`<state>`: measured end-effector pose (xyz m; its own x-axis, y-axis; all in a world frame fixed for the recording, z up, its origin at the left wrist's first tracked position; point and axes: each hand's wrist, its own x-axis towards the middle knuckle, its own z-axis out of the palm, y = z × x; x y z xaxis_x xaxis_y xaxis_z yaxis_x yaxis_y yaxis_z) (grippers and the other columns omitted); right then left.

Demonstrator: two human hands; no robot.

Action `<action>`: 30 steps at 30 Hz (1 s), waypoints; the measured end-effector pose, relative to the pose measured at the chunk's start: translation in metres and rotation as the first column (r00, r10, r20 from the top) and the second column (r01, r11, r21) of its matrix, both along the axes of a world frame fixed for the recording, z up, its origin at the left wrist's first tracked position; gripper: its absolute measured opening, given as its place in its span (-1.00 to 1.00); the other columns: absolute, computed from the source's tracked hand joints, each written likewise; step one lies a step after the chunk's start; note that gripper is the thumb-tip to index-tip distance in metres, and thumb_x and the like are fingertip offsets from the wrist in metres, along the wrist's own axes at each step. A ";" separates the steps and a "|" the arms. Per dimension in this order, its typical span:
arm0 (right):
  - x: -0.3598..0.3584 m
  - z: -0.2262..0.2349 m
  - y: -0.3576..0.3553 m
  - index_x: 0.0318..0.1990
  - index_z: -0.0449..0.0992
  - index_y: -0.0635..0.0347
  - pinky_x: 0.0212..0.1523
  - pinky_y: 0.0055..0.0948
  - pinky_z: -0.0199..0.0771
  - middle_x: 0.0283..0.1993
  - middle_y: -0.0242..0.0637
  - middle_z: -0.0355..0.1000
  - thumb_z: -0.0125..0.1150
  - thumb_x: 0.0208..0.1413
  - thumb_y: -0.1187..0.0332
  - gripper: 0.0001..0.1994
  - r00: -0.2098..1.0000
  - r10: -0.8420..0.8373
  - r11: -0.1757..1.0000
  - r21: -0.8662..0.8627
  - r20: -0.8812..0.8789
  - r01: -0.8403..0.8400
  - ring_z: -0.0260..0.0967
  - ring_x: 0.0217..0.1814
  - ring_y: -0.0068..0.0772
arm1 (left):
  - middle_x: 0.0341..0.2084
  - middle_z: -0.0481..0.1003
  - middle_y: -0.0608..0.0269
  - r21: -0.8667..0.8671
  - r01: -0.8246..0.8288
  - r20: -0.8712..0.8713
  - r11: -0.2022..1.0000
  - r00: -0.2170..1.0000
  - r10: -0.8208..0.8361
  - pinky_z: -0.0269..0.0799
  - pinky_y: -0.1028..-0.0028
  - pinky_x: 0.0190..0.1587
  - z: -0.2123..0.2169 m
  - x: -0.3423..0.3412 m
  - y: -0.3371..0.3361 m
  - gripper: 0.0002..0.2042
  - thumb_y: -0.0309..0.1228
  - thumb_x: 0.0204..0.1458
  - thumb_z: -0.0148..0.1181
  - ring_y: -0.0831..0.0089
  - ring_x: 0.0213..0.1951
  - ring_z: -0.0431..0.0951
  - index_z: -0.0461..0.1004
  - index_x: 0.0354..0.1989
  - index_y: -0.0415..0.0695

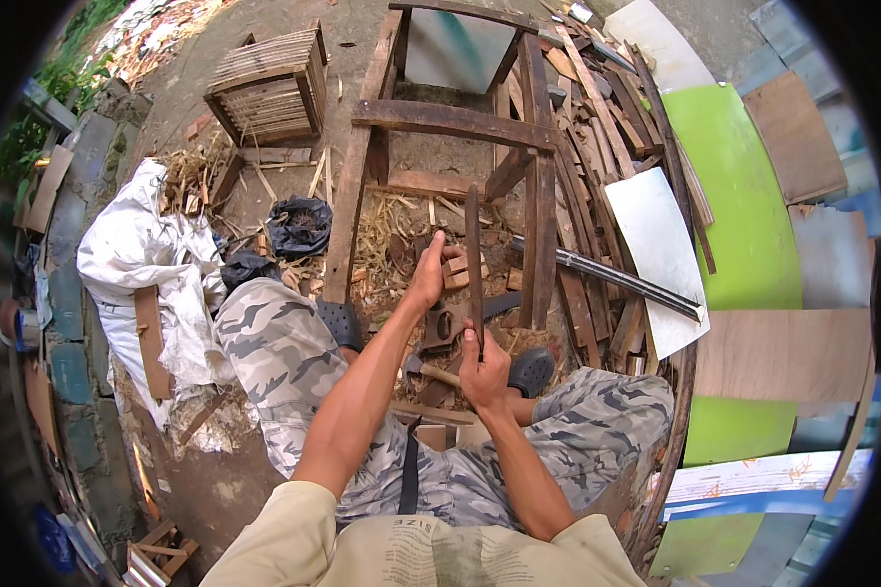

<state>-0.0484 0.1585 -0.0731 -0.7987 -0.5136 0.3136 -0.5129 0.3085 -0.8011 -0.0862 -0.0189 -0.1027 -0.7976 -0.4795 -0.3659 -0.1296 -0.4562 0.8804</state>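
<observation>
My right hand [484, 368] is closed around the lower end of a long, narrow, dark wooden strip [475, 256], which points away from me. Left of the strip is my left hand [427, 276], thumb raised and fingers apart, beside small pieces of cut wood [457, 278]; its fingertips are partly hidden. Under my hands lie a handsaw [442, 327] with a wooden grip and a hammer [433, 371], among chips and offcuts. Just beyond stands a dark wooden frame [450, 123] with legs and crossbars.
A slatted wooden crate [267, 86] stands far left, near a black plastic bag [299, 227] and a white sack [132, 249]. Scrap wood is piled [597, 137] on the right. A dark metal bar [628, 281] crosses a white sheet [661, 264], beside green panels [729, 186].
</observation>
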 end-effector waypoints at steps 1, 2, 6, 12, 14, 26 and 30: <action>-0.002 0.002 0.000 0.09 0.52 0.34 -0.50 -0.51 0.29 -0.56 -0.39 0.33 -0.01 0.42 0.24 -0.66 1.000 -0.009 1.000 0.002 0.026 0.009 0.26 -0.56 -0.60 | -0.45 0.56 0.21 -0.020 -0.010 0.021 1.000 1.000 0.011 0.40 0.42 -0.28 0.007 -0.001 0.002 -0.26 0.20 0.33 -0.33 0.46 -0.40 0.50 0.59 -0.30 -0.28; 0.000 0.012 -0.003 0.07 0.53 0.35 -0.50 -0.49 0.30 -0.56 -0.36 0.34 -0.01 0.42 0.24 -0.66 0.998 0.000 1.000 0.001 0.056 0.000 0.27 -0.56 -0.57 | -0.46 0.56 0.22 0.033 -0.017 -0.002 0.999 1.000 0.017 0.39 0.42 -0.28 -0.002 0.000 -0.003 -0.26 0.20 0.33 -0.33 0.46 -0.40 0.50 0.59 -0.31 -0.27; 0.005 0.043 -0.014 -0.02 0.57 0.34 -0.50 -0.36 0.33 -0.57 -0.26 0.32 -0.02 0.42 0.22 -0.66 0.997 0.016 0.974 -0.227 0.072 0.001 0.31 -0.57 -0.49 | -0.46 0.57 0.22 0.114 0.022 -0.116 0.993 0.993 -0.009 0.38 0.43 -0.26 -0.046 0.001 -0.014 -0.26 0.19 0.34 -0.33 0.46 -0.39 0.50 0.58 -0.33 -0.28; -0.004 0.003 -0.013 -0.06 0.58 0.31 -0.41 -0.17 0.44 -0.44 0.04 0.52 0.04 0.38 0.26 -0.71 0.986 -0.047 0.983 0.182 0.163 0.017 0.53 -0.44 0.00 | -0.48 0.56 0.27 0.104 -0.023 -0.047 0.994 0.999 0.028 0.39 0.41 -0.24 -0.021 0.000 -0.002 -0.28 0.17 0.35 -0.34 0.49 -0.39 0.49 0.57 -0.37 -0.26; -0.003 0.001 -0.013 -0.07 0.58 0.32 -0.41 -0.15 0.43 -0.46 0.08 0.49 0.03 0.38 0.24 -0.69 0.985 -0.039 0.987 0.161 0.170 0.011 0.50 -0.46 0.05 | -0.50 0.55 0.30 0.109 -0.025 -0.044 0.994 0.999 0.030 0.39 0.40 -0.25 -0.012 0.000 -0.002 -0.29 0.16 0.35 -0.33 0.50 -0.41 0.48 0.55 -0.40 -0.24; -0.013 0.045 0.003 -0.06 0.58 0.34 -0.63 -0.50 0.22 -0.63 -0.46 0.29 -0.03 0.43 0.08 -0.56 0.624 0.078 0.993 -0.006 0.777 -0.116 0.25 -0.64 -0.66 | -0.40 0.57 0.21 0.171 -0.025 -0.072 0.985 0.997 0.038 0.48 0.42 -0.29 -0.050 -0.002 -0.008 -0.35 0.19 0.28 -0.15 0.45 -0.41 0.55 0.54 -0.24 -0.27; -0.006 0.063 0.006 -0.05 0.56 0.35 -0.63 -0.54 0.20 -0.61 -0.47 0.30 -0.03 0.44 0.16 -0.62 0.943 0.030 0.999 0.013 0.330 -0.037 0.24 -0.64 -0.66 | -0.42 0.57 0.23 0.181 -0.035 -0.099 0.983 0.994 0.054 0.44 0.40 -0.21 -0.054 -0.008 -0.011 -0.32 0.19 0.30 -0.21 0.46 -0.37 0.53 0.56 -0.25 -0.29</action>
